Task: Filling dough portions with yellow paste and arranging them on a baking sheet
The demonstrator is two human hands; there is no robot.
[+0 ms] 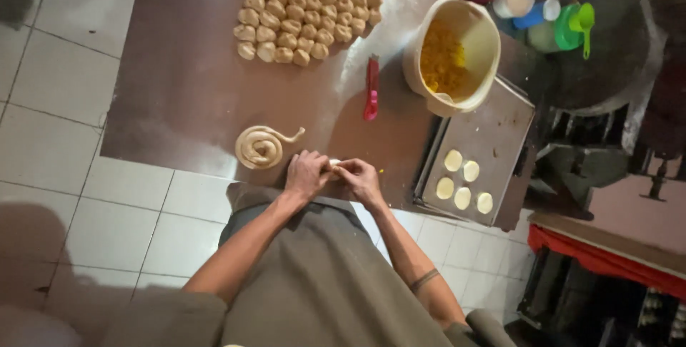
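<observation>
Two bare hands meet at the near edge of a brown metal worktable (179, 90), the left hand (306, 174) and the right hand (359, 179) both curled around one small pale piece of dough (334, 164), of which only a sliver shows between the fingertips. Whether filling already sits inside it cannot be told from this height. Just left of the hands lies a coiled rope of dough (261, 147), its tail pointing toward them. To the right, touching the table's end, a steel baking tray (493, 132) carries five flat filled rounds (463, 180) set close together in its near half. A cream bucket of yellow filling (450, 57) stands on the tray's far end, and a red scraper (371, 88) lies beside it on the table. At the far end of the table a packed block of portioned dough balls (309, 7) waits. Bottles, a pink tub and a green scoop crowd the top right.

The piece is being pinched right over the table's lip, above the person's lap; a loose grip there would likely drop it to the tiled floor (57, 68). A thin or poorly closed seam could let the filling leak. The bucket, sitting partly on the tray's rim, looks liable to tip if the tray is nudged.
</observation>
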